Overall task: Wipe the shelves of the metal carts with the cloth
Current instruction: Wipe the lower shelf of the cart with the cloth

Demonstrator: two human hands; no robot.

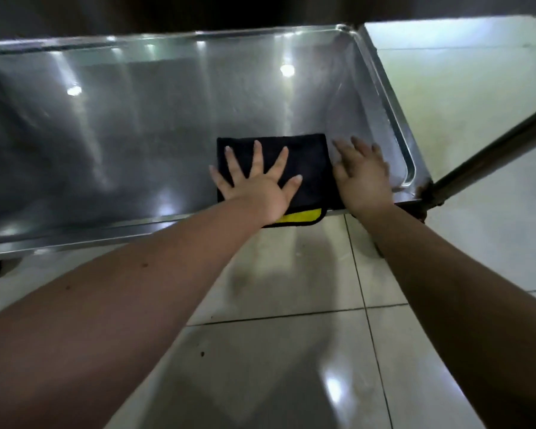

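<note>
A folded black cloth (310, 156) with a yellow underside lies on the shiny metal cart shelf (136, 134), at its near edge toward the right end. A yellow corner of the cloth hangs over the shelf's front rim. My left hand (257, 184) presses flat on the cloth with fingers spread wide. My right hand (362, 174) rests flat beside the cloth's right edge, on the bare shelf near the right rim, slightly blurred. Neither hand grips anything.
The shelf has a raised rim all around. A dark metal cart post (492, 150) slants up from the shelf's near right corner. Pale floor tiles (291, 335) lie below and to the right. Beyond the shelf's far edge it is dark.
</note>
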